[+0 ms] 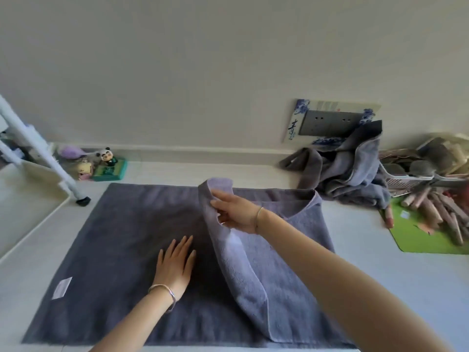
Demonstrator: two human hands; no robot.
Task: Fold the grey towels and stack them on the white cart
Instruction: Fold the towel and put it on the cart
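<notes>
Grey towel [121, 250] spread flat on the white desk [380, 288]. Left hand [175, 262] rests on the towel's middle, fingers [186, 246] straight and slightly spread. Right hand [236, 212] pinches the towel's right edge, lifted and folded toward the centre. Crumpled grey towels [355, 171] lie beyond the towel's far right corner; white cart [28, 199] at its left.

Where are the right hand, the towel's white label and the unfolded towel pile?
right hand [237, 212], head view, back of the hand.
white label [61, 288], head view, label's centre.
unfolded towel pile [350, 168], head view, middle of the heap.
</notes>
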